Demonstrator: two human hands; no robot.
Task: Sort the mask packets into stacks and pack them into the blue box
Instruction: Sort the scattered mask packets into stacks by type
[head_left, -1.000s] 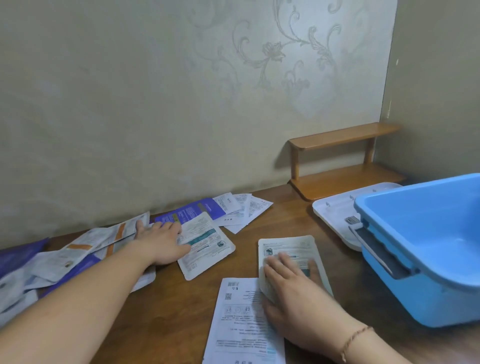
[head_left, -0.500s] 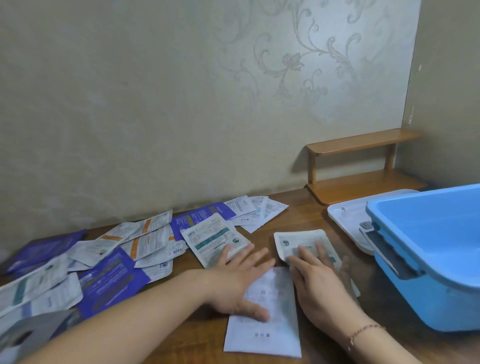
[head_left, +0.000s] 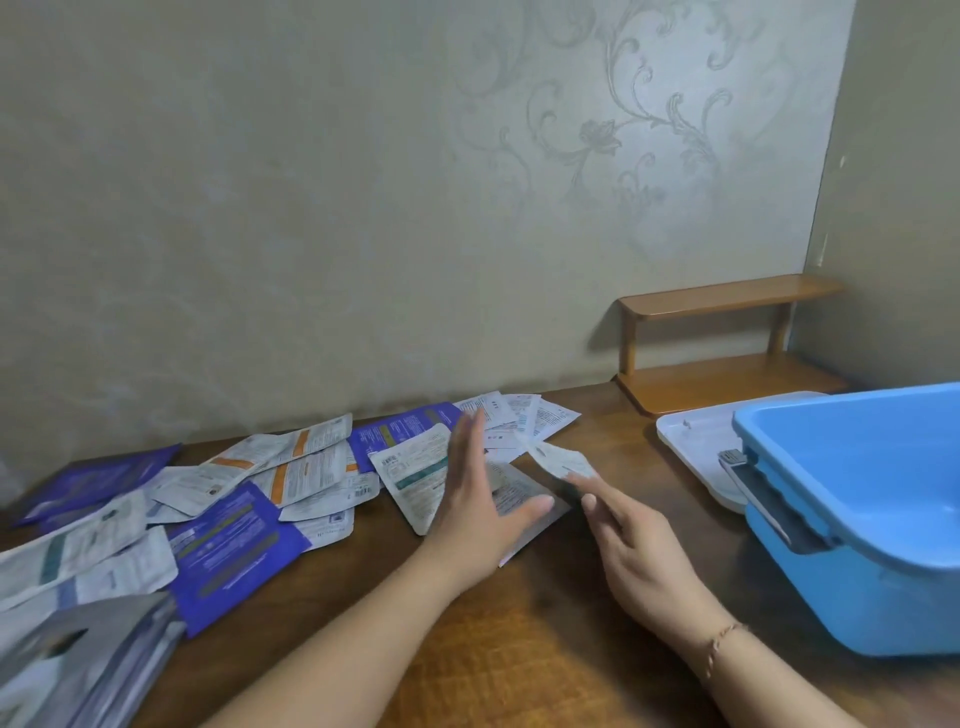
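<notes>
on the desk: two white packets brought together

at the right edge, blue box (head_left: 872, 499), open-topped, interior showing bare blue only, no packets visible inside; packing judged not yet begun. tucked against its far left side, white lid (head_left: 691, 441) lying flat on wooden desk (head_left: 519, 649).

across the left half, scattered mask packets (head_left: 291, 467), white, orange-striped and dark blue, overlapping, unsorted, well apart from the box. at the bottom left corner, grey stacked packets (head_left: 83, 660), blurred, possibly one finished stack.

at the centre, compared with half a second ago: white packet (head_left: 519, 499) no longer flat under both palms but shifted back toward the small printed packet (head_left: 558, 460), the two now overlapping or touching; exact layering unclear from blur. read as a start on one white stack, with most sorting left.

left hand (head_left: 483, 499), lifted on edge, fingers straight and together, thumb laid over the white packet's near edge, gripping nothing as far as visible. right hand (head_left: 628, 540), fingers extended and relaxed, tips at the small packet's near corner, touching rather than pinching, though motion blur leaves that uncertain. thin bracelet (head_left: 722, 644) at the right wrist.
</notes>
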